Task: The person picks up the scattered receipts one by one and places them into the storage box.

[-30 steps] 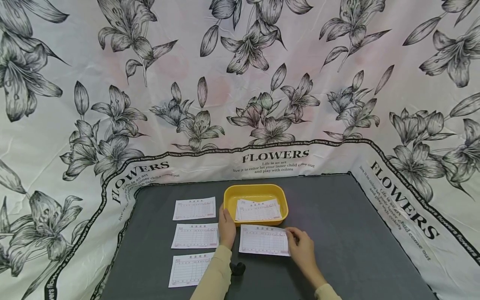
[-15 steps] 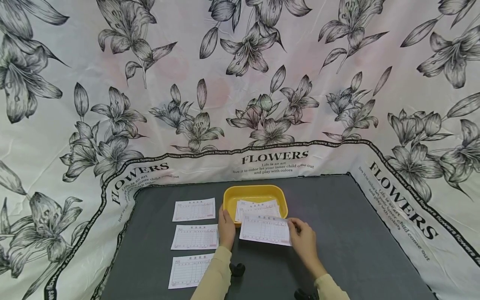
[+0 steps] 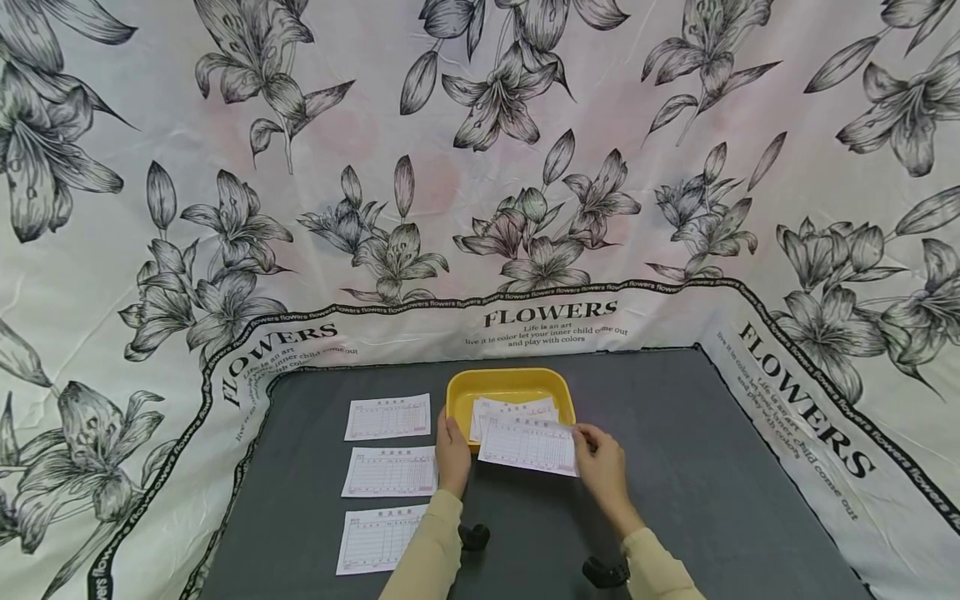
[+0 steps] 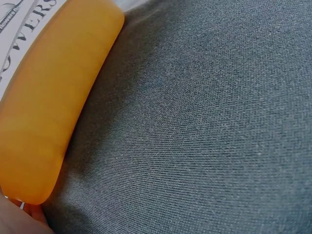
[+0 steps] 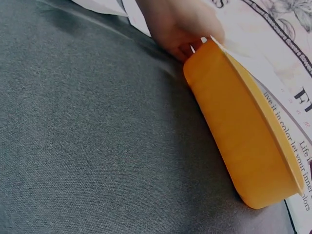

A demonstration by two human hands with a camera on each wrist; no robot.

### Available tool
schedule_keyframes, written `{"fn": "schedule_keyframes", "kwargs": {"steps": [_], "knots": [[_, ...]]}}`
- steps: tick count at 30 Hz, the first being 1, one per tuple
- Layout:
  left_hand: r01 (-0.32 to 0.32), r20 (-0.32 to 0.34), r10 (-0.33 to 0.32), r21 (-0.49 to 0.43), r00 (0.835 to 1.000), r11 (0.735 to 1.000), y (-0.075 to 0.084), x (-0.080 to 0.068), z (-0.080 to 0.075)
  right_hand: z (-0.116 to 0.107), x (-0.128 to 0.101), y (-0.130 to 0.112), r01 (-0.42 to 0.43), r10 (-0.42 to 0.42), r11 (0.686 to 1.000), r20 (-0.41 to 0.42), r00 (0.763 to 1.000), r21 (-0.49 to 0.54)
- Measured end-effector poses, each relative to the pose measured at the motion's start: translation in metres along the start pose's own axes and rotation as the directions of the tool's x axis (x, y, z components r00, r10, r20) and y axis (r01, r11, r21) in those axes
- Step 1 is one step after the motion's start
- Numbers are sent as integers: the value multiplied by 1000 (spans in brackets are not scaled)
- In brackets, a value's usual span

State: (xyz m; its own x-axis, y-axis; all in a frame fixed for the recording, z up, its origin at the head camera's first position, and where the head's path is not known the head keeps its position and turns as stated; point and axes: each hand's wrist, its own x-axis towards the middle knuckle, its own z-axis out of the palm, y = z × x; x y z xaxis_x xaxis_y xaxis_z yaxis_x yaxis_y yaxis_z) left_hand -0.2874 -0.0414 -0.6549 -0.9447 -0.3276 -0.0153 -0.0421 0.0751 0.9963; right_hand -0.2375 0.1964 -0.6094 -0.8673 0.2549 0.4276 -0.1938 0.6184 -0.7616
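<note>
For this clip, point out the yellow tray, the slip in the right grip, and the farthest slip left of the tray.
Yellow tray point(image 3: 510, 382): head view, inner back wall.
Held slip point(image 3: 528, 445): head view, middle of its printed face.
Farthest left slip point(image 3: 387, 417): head view, its centre.

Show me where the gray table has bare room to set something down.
Widest: the right side of the table, between the yellow tray and right hand, and the floral cloth. A slimmer strip runs left of the three paper slips. Crowded: the middle, with the left hand at the tray, the right hand holding another slip at its near rim.
</note>
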Motion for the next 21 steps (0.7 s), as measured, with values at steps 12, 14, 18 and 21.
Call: {"fn": "schedule_keyframes", "kwargs": {"steps": [12,14,18,21], "knots": [[8,7,-8,6,1000,1000,3,1,-2,7,13,2,-145,145,989,3,989,-29],[11,9,-11,8,1000,1000,3,1,-2,10,16,2,-155,156,987,0,988,-29],[13,10,-13,10,1000,1000,3,0,-1,14,23,1,-169,169,985,8,986,-22],[10,9,-10,19,1000,1000,2,0,-1,18,28,-1,-178,178,984,18,984,-14]]}}
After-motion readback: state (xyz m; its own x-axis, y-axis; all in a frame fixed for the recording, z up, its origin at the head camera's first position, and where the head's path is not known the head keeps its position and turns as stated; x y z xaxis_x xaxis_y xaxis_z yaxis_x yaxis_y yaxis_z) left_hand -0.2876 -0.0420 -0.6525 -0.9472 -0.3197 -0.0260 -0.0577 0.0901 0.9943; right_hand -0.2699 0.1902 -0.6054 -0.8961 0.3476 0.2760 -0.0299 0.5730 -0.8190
